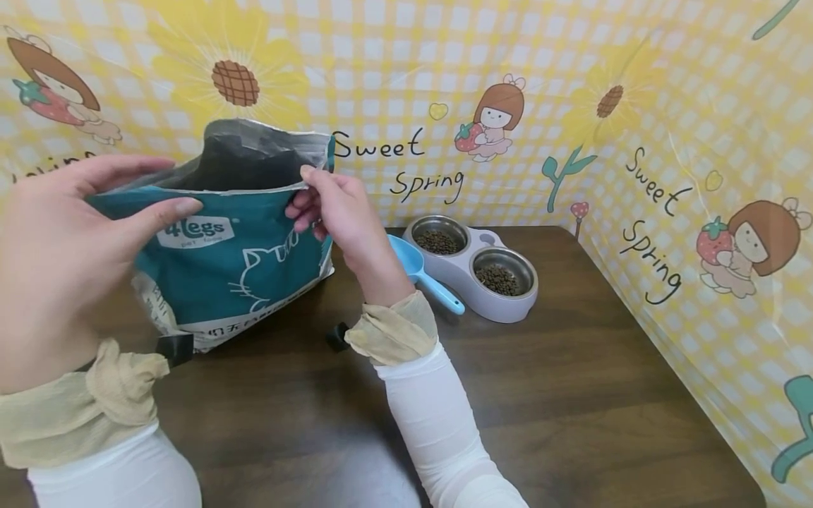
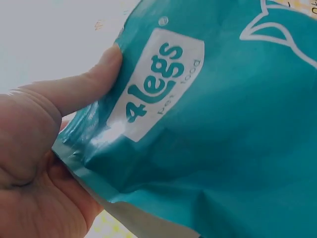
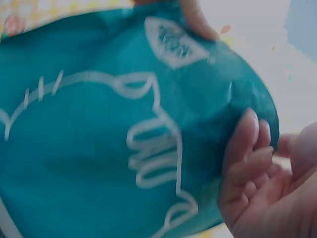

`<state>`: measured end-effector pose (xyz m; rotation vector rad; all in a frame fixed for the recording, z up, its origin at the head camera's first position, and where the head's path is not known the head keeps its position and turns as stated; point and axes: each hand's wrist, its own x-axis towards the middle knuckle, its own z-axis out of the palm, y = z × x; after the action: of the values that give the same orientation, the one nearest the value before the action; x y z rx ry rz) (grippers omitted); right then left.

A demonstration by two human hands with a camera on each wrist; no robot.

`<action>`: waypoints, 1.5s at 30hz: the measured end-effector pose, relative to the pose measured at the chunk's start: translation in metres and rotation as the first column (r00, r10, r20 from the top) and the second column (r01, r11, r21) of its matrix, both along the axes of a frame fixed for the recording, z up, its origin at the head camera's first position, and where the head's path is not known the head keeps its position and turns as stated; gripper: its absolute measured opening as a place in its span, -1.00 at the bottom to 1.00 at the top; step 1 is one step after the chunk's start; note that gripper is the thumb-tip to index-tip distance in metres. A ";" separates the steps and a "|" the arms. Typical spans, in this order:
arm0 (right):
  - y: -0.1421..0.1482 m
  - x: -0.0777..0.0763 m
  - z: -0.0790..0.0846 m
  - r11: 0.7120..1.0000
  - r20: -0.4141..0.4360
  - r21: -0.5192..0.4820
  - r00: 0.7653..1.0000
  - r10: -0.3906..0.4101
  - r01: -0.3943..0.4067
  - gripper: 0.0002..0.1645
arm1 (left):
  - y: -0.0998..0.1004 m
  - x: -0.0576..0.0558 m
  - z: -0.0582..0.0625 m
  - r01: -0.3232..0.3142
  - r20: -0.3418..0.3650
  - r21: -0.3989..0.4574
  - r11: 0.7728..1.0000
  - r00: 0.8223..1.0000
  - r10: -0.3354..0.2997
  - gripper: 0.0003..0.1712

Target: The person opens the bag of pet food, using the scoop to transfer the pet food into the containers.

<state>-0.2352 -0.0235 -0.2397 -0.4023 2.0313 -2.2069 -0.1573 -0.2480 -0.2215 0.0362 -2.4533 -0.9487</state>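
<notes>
A teal pet food bag [image 1: 273, 247] stands on the table at the left, its top gaping and its grey lining showing. My left hand [image 1: 76, 233] grips the bag's left top corner, thumb on the front face and fingers behind the rim. At the right part of the front rim, my right hand [image 1: 346, 219] pinches the edge between thumb and curled fingers. In the left wrist view the bag's printed front [image 2: 237, 124] fills most of the frame. The right wrist view shows the curled fingers [image 3: 247, 163] against the bag. What lies inside the bag is hidden.
Right of the bag, a light grey double feeder [image 1: 508, 307] holds two metal bowls with brown kibble [image 1: 498, 280]. A blue scoop [image 1: 438, 289] leans beside it, partly behind my right arm. A yellow checked cloth [image 1: 381, 70] hangs behind and right of the brown table [image 1: 571, 395].
</notes>
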 end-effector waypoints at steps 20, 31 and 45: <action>0.018 -0.059 -0.028 0.998 -0.464 0.030 0.883 0.064 -0.057 0.19 | 0.001 0.003 0.003 -0.074 -0.004 -0.031 0.997 0.997 0.074 -0.50; 0.009 -0.052 -0.027 0.987 -0.441 -0.100 0.883 -0.159 0.128 -0.03 | 0.005 0.006 0.004 -0.083 -0.021 -0.027 0.996 0.996 0.082 -0.55; 0.016 -0.036 -0.014 0.968 -0.525 -0.135 0.813 -0.251 0.212 -0.34 | 0.004 0.007 0.003 -0.077 -0.179 0.029 0.997 0.981 0.081 -0.71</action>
<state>-0.2711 -0.0074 -0.2541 -0.9257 2.3802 -2.5343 -0.1501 -0.2440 -0.2183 0.0524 -2.2590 -0.9033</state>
